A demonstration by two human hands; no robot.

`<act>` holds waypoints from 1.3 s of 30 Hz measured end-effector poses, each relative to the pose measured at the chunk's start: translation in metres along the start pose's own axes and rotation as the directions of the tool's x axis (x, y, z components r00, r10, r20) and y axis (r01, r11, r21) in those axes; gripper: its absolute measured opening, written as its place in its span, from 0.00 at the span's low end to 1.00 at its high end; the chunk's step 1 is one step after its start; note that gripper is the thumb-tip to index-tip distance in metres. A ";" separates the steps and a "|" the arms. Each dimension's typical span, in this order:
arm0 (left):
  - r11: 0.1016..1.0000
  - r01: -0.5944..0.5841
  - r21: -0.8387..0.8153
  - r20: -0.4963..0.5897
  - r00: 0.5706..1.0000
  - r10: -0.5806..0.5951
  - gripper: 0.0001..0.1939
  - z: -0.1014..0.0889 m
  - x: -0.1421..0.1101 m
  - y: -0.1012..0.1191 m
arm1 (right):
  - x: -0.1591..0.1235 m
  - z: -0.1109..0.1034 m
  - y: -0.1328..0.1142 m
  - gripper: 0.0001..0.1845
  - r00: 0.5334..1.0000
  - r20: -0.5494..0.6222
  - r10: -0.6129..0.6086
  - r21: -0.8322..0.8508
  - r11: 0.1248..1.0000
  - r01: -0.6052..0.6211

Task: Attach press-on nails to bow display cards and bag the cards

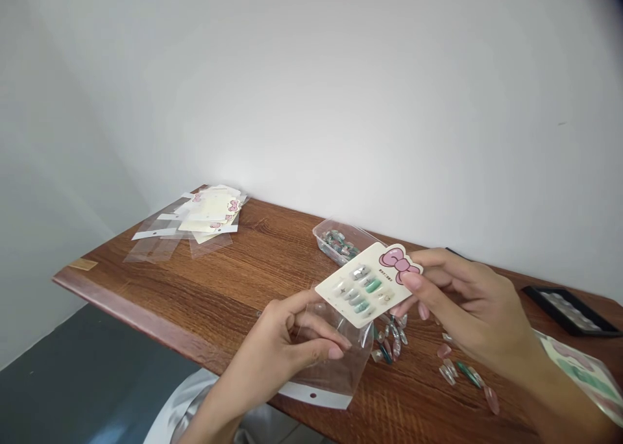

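My right hand [467, 301] pinches a cream card [335, 291] by its corner with the pink bow. Several green, silver and clear press-on nails [361, 288] are fixed on the card, which is tilted toward me. Below and left of it, my left hand [292, 343] grips a clear plastic bag [335, 372] between thumb and fingers. The bag has a white header strip with a hole and hangs over the table's front edge. The card's lower edge overlaps the bag in view; whether they touch I cannot tell.
Loose press-on nails [470, 372] lie scattered on the wooden table [272, 236]. A clear tray [324, 226] of nails stands near the wall. Blank cards and bags [209, 217] are piled at the back left. On the right are a black case [569, 311] and a bagged card [581, 366].
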State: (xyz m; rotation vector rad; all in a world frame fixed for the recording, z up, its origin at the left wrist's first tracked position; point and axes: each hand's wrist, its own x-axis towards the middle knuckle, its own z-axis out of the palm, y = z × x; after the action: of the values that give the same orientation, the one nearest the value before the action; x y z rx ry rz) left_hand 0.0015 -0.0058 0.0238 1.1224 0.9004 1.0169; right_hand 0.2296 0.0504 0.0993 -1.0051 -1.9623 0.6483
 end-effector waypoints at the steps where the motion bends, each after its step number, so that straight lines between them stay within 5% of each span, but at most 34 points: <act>1: 1.000 0.000 0.009 0.004 1.000 0.000 0.24 0.000 0.000 0.000 | 0.000 -0.001 0.001 0.06 1.000 0.006 -0.002 -0.010 1.000 0.002; 8: 0.999 -0.017 0.035 0.027 0.999 0.017 0.19 0.000 -0.002 0.002 | 0.007 -0.013 0.006 0.05 0.981 0.180 -0.071 -0.018 0.997 0.076; 14: 1.000 -0.022 -0.020 0.072 0.997 0.023 0.22 0.000 -0.005 0.003 | 0.014 -0.017 0.006 0.07 0.962 0.269 0.050 0.068 0.995 -0.071; 26: 0.990 -0.090 0.106 0.021 0.996 0.088 0.24 -0.004 -0.008 0.004 | 0.000 -0.012 -0.003 0.05 0.991 0.137 0.004 -0.002 1.000 -0.004; 39: 0.986 -0.103 0.128 0.061 0.993 0.096 0.26 -0.004 -0.014 0.006 | 0.005 -0.018 -0.011 0.06 0.958 0.287 -0.009 -0.098 0.994 0.038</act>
State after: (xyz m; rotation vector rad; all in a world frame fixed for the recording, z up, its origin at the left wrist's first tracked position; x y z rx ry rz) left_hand -0.0073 -0.0173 0.0300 1.3111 0.8845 1.0149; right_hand 0.2384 0.0498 0.1196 -0.9917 -2.2774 0.7182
